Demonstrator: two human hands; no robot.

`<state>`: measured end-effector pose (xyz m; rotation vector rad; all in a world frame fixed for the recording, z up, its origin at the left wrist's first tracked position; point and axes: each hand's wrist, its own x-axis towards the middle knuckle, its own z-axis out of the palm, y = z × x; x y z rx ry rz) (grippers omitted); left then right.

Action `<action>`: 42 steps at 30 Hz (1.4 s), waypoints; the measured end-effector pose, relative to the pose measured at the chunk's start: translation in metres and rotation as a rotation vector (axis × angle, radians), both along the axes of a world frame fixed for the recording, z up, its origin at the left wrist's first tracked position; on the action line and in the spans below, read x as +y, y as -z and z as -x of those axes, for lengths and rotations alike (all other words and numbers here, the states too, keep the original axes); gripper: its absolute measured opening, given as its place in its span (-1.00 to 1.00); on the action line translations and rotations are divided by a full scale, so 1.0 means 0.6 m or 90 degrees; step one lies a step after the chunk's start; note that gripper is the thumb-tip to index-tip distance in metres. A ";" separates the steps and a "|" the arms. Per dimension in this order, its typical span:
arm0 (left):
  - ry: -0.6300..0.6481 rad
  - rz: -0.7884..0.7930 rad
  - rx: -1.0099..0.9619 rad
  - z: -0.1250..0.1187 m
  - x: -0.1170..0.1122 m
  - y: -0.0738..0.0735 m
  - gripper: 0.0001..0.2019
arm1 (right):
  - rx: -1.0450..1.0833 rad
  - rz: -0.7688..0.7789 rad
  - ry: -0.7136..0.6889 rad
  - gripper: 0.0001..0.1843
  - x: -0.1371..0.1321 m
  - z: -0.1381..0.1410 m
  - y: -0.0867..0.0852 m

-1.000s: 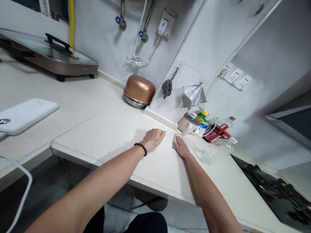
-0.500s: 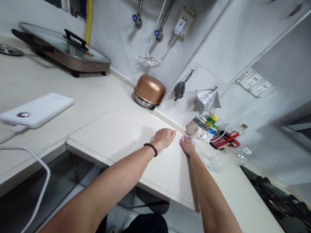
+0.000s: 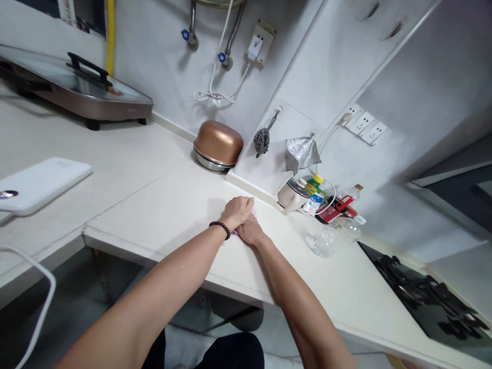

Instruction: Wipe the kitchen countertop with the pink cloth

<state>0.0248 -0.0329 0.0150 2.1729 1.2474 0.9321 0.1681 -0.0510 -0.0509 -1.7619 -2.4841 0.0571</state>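
Observation:
My left hand (image 3: 237,211), with a dark bead bracelet at its wrist, is curled into a fist. It overlaps my right hand in the view; what it holds, if anything, is hidden. My right hand (image 3: 250,230) presses a pink cloth (image 3: 254,211) against the pale countertop (image 3: 192,197). Only small bits of the cloth show, at the fingertips and beneath the two hands. Whether the hands touch each other I cannot tell.
A copper-coloured pot (image 3: 219,141) stands by the wall, with an electric griddle (image 3: 88,100) farther left. To the right are a small lidded pot (image 3: 292,195), clear plastic (image 3: 322,242) and a gas hob (image 3: 418,297). A white power bank (image 3: 49,182) lies left.
My right hand has drawn the cloth leftward and nearer along the countertop, from beside the small lidded pot to my left hand. The camera view has shifted to the right.

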 end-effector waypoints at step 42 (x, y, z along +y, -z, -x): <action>0.022 -0.021 -0.081 -0.005 0.012 0.028 -0.49 | 0.063 0.077 0.055 -0.20 -0.280 -0.041 -0.043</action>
